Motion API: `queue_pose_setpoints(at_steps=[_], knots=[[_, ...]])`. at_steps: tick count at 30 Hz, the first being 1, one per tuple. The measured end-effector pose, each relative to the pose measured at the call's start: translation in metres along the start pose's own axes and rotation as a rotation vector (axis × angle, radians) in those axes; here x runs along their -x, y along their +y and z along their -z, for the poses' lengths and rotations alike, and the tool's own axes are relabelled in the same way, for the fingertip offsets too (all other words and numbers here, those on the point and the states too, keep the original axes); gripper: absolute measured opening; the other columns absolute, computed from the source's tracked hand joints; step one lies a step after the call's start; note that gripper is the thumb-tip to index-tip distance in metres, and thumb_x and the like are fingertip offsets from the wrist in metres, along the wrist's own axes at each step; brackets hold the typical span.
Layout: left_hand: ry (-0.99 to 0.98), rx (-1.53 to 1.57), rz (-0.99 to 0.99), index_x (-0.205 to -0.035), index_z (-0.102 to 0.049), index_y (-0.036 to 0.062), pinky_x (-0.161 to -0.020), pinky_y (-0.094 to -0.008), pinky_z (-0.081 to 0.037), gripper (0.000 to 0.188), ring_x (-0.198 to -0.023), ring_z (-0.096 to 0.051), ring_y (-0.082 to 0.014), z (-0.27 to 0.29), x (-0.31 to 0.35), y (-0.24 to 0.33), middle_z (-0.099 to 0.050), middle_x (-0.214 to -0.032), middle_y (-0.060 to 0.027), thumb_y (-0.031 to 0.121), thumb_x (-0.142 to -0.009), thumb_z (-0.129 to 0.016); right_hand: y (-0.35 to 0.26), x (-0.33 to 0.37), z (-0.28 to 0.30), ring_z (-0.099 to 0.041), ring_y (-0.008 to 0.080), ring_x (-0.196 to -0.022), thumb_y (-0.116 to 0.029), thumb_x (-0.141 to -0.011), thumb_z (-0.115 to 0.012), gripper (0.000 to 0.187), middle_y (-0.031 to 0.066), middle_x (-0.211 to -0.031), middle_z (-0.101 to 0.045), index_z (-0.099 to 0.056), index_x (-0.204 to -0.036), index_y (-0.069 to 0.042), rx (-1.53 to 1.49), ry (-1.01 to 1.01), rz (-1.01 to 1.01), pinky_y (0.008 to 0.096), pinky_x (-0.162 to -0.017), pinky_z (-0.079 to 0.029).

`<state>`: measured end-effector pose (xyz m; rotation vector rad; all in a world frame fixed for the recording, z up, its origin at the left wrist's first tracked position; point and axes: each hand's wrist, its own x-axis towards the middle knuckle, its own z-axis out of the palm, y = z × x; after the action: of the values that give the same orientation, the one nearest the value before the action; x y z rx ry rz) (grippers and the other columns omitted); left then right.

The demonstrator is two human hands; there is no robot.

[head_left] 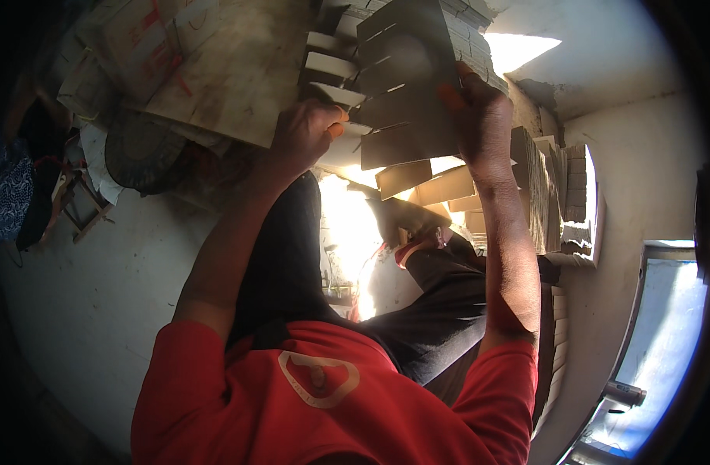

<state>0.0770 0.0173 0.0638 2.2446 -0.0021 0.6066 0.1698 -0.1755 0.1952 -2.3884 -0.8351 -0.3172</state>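
Observation:
A slotted grey-brown cardboard sheet (409,93) is held up in front of me, with several slits cut in from its left edge. My right hand (485,116) is closed on its right edge, orange covers on the fingertips. To the left of the sheet, my left hand (304,136) is curled with orange-covered fingertips pressed together. It sits close to the ends of several pale cardboard strips (330,66); whether it grips one is hidden. Below the sheet, loose cardboard pieces (436,186) lie in bright sunlight.
A wooden tabletop (231,70) reaches away at the upper left, with a printed carton (130,46) on it. Stacks of cardboard (533,186) stand at the right by the wall. A dark round seat (144,153) is under the table's edge. A blue-lit window panel (649,333) lies far right.

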Motion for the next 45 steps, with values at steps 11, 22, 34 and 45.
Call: queue_pose_setpoints(at_steps=[11, 22, 34, 45], knots=[[-0.009, 0.049, -0.02, -0.096, -0.067, 0.0021, -0.075, -0.0332, -0.05, 0.021, -0.084, -0.064, -0.026, -0.004, -0.006, -0.007, -0.066, -0.092, -0.0128, 0.004, -0.075, -0.066, -0.011, -0.007, -0.015, -0.062, 0.0374, -0.073, 0.0, -0.076, -0.058, 0.014, 0.021, -0.075, -0.062, -0.059, -0.09, 0.0, -0.009, -0.026, 0.151, 0.0388, -0.06, -0.05], [-0.039, 0.03, 0.042, -0.097, -0.068, 0.004, -0.076, -0.0344, -0.05, 0.023, -0.084, -0.064, -0.026, -0.005, -0.008, -0.009, -0.066, -0.092, -0.0124, 0.006, -0.075, -0.065, -0.007, -0.011, -0.048, -0.062, 0.0416, -0.08, 0.002, -0.078, -0.053, 0.037, 0.0282, -0.079, -0.061, -0.043, -0.113, 0.009, 0.088, -0.451, 0.001, 0.045, -0.066, -0.051], [-0.035, -0.041, 0.044, -0.094, -0.067, 0.0039, -0.07, -0.0373, -0.049, 0.021, -0.077, -0.061, -0.028, -0.004, -0.011, -0.009, -0.061, -0.082, -0.0128, 0.009, -0.073, -0.07, 0.019, 0.026, -0.102, -0.06, 0.024, -0.072, -0.01, -0.075, -0.063, 0.041, 0.0144, -0.083, -0.063, -0.05, -0.113, -0.001, 0.043, -0.617, 0.176, 0.0334, -0.063, -0.049], [-0.095, -0.344, -0.351, -0.133, -0.044, 0.0043, -0.1, -0.0452, -0.034, 0.077, -0.127, -0.038, -0.032, -0.003, -0.021, 0.011, -0.048, -0.132, -0.0103, 0.006, -0.062, -0.075, 0.143, -0.029, -0.027, -0.056, 0.0423, -0.105, -0.06, -0.083, -0.055, 0.074, 0.0276, -0.106, -0.061, -0.052, -0.118, 0.005, 0.354, -0.034, -0.267, 0.0454, -0.089, -0.044]])
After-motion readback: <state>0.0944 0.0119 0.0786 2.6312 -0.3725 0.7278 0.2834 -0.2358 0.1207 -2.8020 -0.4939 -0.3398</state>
